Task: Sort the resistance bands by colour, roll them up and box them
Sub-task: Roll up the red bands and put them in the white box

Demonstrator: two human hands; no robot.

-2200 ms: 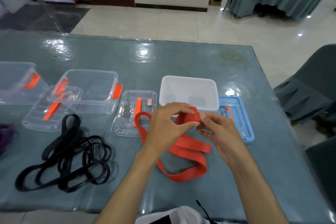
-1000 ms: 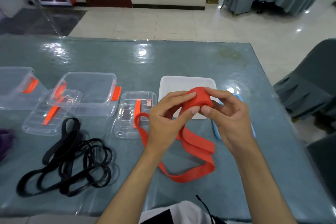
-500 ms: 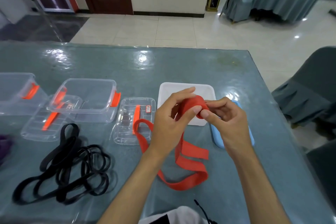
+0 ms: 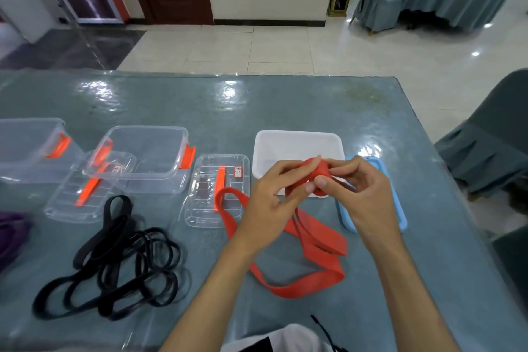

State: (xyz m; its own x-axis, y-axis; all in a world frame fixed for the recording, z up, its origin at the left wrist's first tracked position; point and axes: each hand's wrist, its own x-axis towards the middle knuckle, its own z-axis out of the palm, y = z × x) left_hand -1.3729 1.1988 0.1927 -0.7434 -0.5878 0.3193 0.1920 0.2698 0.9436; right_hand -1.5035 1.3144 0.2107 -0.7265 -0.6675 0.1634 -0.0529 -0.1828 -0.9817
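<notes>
Fingers [image 4: 310, 187] of both hands are curled round one rolled-up portion of a single red resistance band [image 4: 310, 284], pinching the roll from either side. The left hand [image 4: 271, 203] grips it from the left, the right hand [image 4: 361, 194] from the right, and the roll is held just above the near edge of one white box [image 4: 297, 144]. The unrolled rest of the red band hangs down from the roll and lies in loops on the counter [image 4: 257, 103] between the two forearms; one loop reaches over a clear lid [image 4: 205, 208] with an orange handle. One blue lid [image 4: 400, 217] lies under the right hand, just beside the white box. Further left stand two clear boxes with orange clips: the nearer [image 4: 143, 157] partly on a second clear lid [image 4: 71, 197], the farther [image 4: 25, 148] cut by the frame edge. A tangle of black resistance bands [image 4: 114, 260] lies near the counter's front; their number cannot be counted. A purple item [image 4: 11, 231], blurred, shows at the left edge. One covered chair [image 4: 494, 134] stands to the right.
</notes>
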